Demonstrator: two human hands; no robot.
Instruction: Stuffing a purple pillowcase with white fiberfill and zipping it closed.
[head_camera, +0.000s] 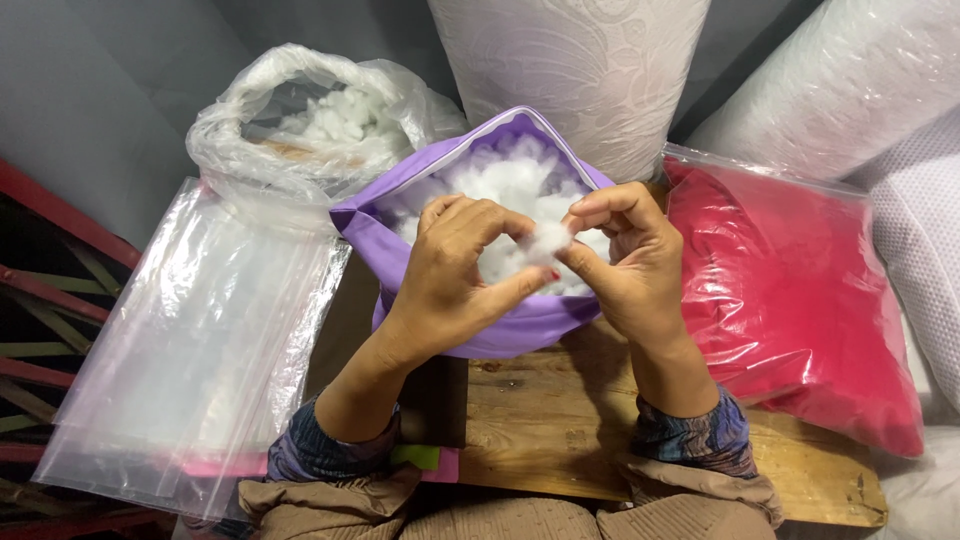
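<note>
Here, seen from above, a person is sitting at a wooden counter, working with both hands over an open purple cushion cover.

Going from left to right: a stack of clear zip bags is lying flat at the far left, overhanging the counter's edge. Behind it, an open clear plastic sack is holding more loose white stuffing. In the middle, the purple cushion cover is standing with its zipped mouth gaping upward, and white fibre stuffing is showing inside nearly up to the opening, so it looks largely filled, though the zip is not yet closed. At the right, a red cushion sealed in a clear bag is lying finished, and pale rolls of fabric are leaning behind everything.

The left hand is curving over the cover's mouth, knuckles up, its fingers bent together with the thumb reaching toward the other hand. The right hand is mirroring it, fingers curled inward. Between them, a small white tuft of stuffing is being pinched by the fingertips of both hands, just above the stuffing already inside. Both wrists are angling in from patterned sleeves near the bottom edge.
</note>
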